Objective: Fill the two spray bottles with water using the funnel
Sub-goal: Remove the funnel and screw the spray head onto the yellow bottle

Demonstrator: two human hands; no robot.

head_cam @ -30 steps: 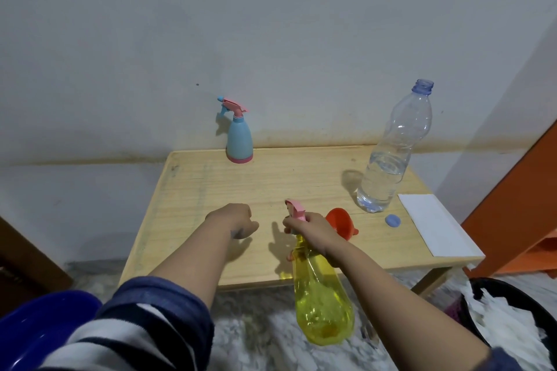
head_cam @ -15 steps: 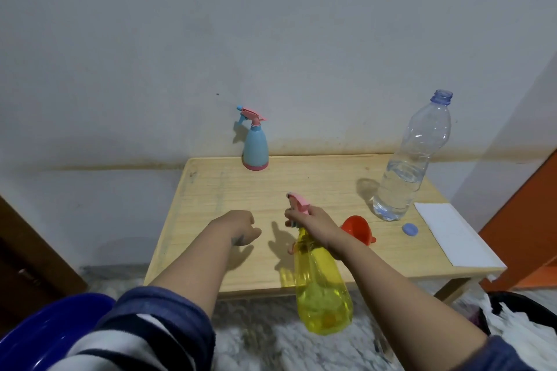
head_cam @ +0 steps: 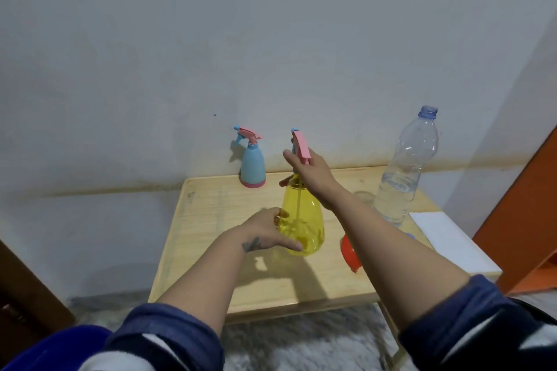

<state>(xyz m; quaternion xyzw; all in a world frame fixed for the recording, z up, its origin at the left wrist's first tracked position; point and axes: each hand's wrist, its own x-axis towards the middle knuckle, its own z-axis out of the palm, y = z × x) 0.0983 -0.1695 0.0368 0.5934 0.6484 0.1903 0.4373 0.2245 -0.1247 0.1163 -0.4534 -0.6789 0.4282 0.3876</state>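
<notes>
Yellow spray bottle (head_cam: 301, 220) up over the desk (head_cam: 211, 250), gripped in both my hands.

Half a second ago it hung below the desk edge from my right hand alone; now my left hand (head_cam: 265, 232) cups its translucent belly and my right hand (head_cam: 313, 172) wraps its neck under the pink trigger head. Far left at the back stands the matte blue spray bottle (head_cam: 252, 166), untouched. My right forearm hides most of the orange funnel (head_cam: 351, 253) and nearly all of the cap. Right of it stand the open, ribbed clear water bottle (head_cam: 401, 178), part full, and flat white paper (head_cam: 449, 238).
</notes>
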